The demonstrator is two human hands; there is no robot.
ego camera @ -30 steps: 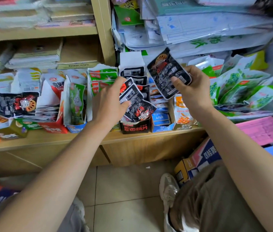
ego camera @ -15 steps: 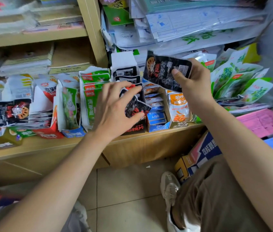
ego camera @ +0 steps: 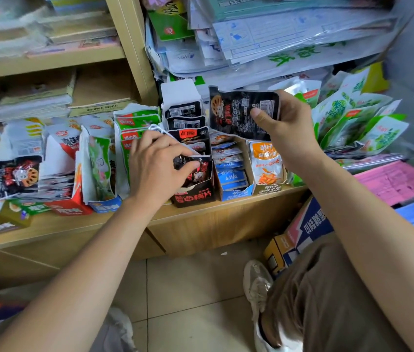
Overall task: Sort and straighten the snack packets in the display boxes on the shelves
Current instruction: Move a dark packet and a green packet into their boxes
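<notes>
A black display box (ego camera: pixel 195 196) of lotus-root snack packets stands on the wooden shelf (ego camera: pixel 213 207) at centre. My left hand (ego camera: pixel 155 168) reaches into its front and pinches a black packet (ego camera: pixel 188 163) between thumb and fingers, pushing the packets down. My right hand (ego camera: pixel 287 128) holds a loose black packet (ego camera: pixel 236 113) up above the boxes, thumb across its barcode end. More black packets (ego camera: pixel 184 118) stand upright behind in the same box.
A blue packet box (ego camera: pixel 231 174) and an orange packet box (ego camera: pixel 267 171) stand right of the black one. Green and white boxes (ego camera: pixel 134 128) crowd the left. Green pouches (ego camera: pixel 353 118) lean at right. Papers (ego camera: pixel 277 41) overhang above. A carton (ego camera: pixel 300 232) sits on the floor.
My left hand has pressed the black packets down into the box. My right hand has turned its packet from tilted upright to lying sideways, staying above the boxes.
</notes>
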